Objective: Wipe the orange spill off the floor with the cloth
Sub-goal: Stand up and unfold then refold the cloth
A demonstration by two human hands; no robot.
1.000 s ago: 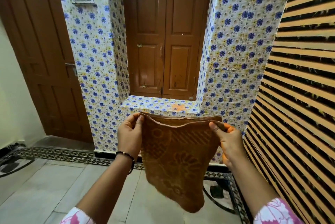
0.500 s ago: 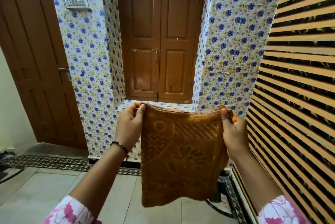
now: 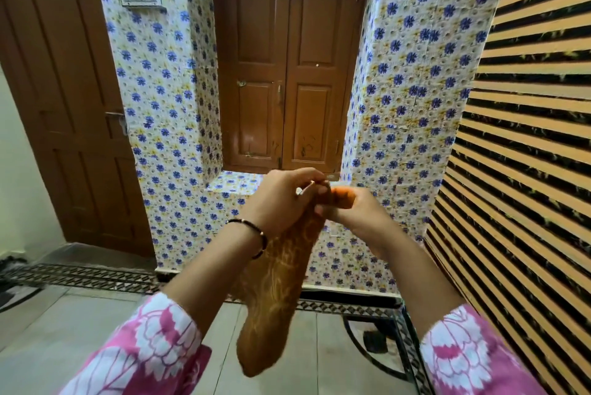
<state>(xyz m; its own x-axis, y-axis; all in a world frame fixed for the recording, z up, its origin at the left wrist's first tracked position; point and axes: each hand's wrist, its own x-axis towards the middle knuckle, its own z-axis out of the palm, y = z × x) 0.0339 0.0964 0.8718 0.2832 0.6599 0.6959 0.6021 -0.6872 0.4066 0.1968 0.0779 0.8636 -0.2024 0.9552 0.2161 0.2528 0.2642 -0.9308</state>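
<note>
An orange-brown patterned cloth (image 3: 275, 292) hangs folded in half lengthwise in front of me, its lower end over the grey floor (image 3: 96, 324). My left hand (image 3: 281, 199) and my right hand (image 3: 351, 212) meet at chest height and both pinch the cloth's top edge, the two upper corners pressed together. No orange spill shows on the floor; my hands cover the tiled ledge (image 3: 233, 183).
A flower-tiled wall (image 3: 166, 113) with a recessed brown shutter (image 3: 284, 74) faces me. A brown door (image 3: 64, 106) stands at left, a striped panel (image 3: 527, 138) close at right. A black patterned border (image 3: 96, 276) runs along the floor's edge.
My hands have come together from wide apart, folding the spread cloth in half so that it hangs narrow. The view has also moved closer to the wall.
</note>
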